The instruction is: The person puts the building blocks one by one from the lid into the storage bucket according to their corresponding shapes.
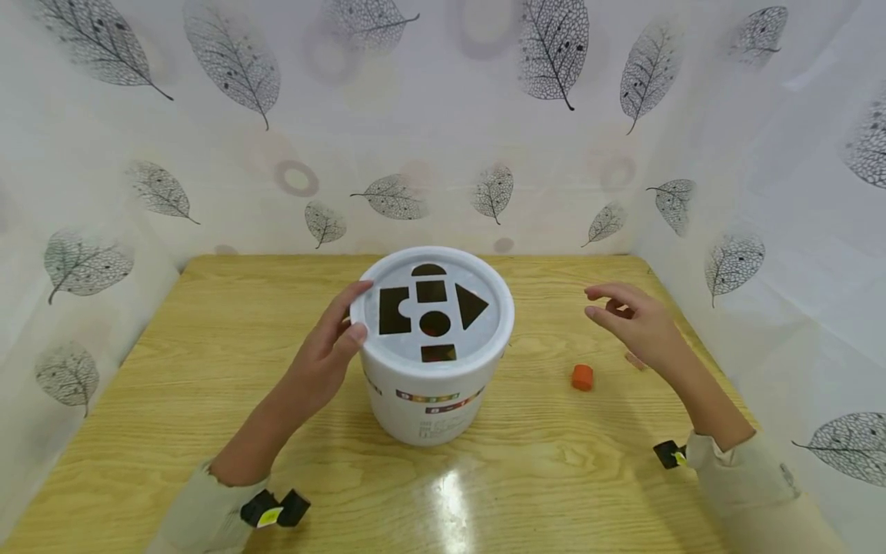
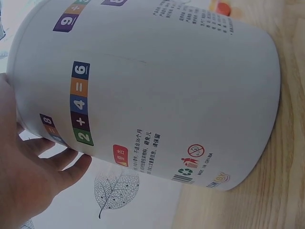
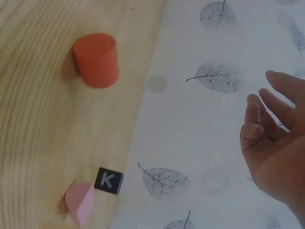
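Note:
A white bucket (image 1: 429, 419) stands upright on the table, its lid (image 1: 477, 342) cut with several shaped holes: a circle, a square, a triangle and others. On the left, my left hand (image 1: 325, 350) holds the lid's rim, thumb nearer me and index finger farther back. The left wrist view has the bucket's printed side, with my curled fingers against it near the top. Off to the right, my right hand (image 1: 640, 319) hovers above the table, fingers loosely bent around nothing. Nearest below it are an orange cylinder block (image 1: 582, 378) and a pink block (image 3: 79, 202).
A black tile marked K (image 3: 108, 181) lies beside the pink block in the right wrist view. The wooden table (image 1: 235, 331) meets pale walls (image 1: 429, 138) printed with leaves at the back and sides.

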Available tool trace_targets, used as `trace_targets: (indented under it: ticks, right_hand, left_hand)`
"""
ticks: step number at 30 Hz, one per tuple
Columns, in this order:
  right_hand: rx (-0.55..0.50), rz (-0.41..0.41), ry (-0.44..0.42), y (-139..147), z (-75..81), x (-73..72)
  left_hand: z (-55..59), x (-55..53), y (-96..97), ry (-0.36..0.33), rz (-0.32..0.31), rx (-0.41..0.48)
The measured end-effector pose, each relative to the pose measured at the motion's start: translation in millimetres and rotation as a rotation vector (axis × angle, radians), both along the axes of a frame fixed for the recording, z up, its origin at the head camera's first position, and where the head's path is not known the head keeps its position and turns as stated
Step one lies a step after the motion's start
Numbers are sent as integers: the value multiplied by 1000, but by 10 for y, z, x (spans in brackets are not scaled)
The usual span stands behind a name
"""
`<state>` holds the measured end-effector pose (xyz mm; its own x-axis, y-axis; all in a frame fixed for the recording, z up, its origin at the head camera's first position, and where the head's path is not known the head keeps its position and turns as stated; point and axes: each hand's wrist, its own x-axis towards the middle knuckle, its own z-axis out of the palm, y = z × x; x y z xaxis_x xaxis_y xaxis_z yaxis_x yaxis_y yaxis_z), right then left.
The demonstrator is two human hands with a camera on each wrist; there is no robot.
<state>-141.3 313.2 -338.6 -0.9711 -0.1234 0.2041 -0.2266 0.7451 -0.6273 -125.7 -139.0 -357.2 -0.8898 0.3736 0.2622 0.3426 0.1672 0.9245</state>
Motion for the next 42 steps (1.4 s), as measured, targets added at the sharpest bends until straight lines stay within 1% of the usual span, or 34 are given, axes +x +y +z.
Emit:
trace_targets:
  ticks: [3, 5, 9, 12, 15, 18, 20, 24, 35, 42]
  right_hand:
    - [47, -19, -15, 161, -82, -69]
    - [78, -24, -26, 258, -140, -102]
    - [91, -37, -74, 392, -241, -132]
    - [85, -48, -101, 440, -282, -142]
    - [89, -58, -101, 472, -309, -153]
    - [92, -65, -94, 511, -336, -177]
    - [98, -71, -95, 542, -358, -199]
    - [110, -80, -119, 592, -389, -241]
    - [167, -93, -146, 757, -553, -423]
    - [194, -96, -188, 819, -602, -472]
  left_hand:
    - [13, 3, -3, 5, -3, -3]
    - [16, 2, -3, 28, 4, -17]
    - [13, -19, 2, 120, 15, -43]
    - [15, -26, 1, 195, 32, -73]
    - [26, -18, -8, 238, 54, -102]
    - [40, -7, -20, 246, 63, -126]
    - [45, -2, -25, 239, 64, -137]
    - [37, -3, -26, 239, 63, -140]
    - [19, -6, -29, 226, 39, -100]
    - [35, -2, -22, 216, 36, -95]
